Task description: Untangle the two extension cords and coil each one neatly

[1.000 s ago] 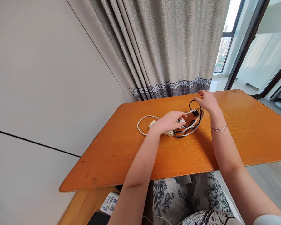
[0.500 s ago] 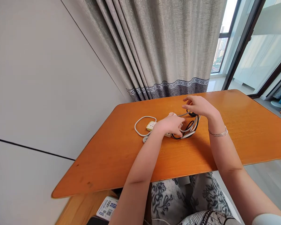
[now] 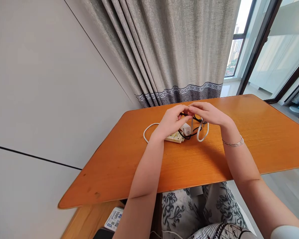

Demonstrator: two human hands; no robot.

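Note:
A cream power strip lies on the orange wooden table, its white cord looping off to the left. A white plug sits on the strip. My left hand and my right hand meet above it, fingertips pinched together on a bundle of black and white cables lifted off the table. The loops hang below my right hand. A thin bracelet circles my right wrist.
A grey curtain hangs behind the table's far edge, a plain wall on the left and glass doors on the right. Below the near edge are my patterned lap and a small labelled packet.
My left hand has left the power strip and risen to meet my right hand. My right hand came left and the cable loops have been lifted off the table.

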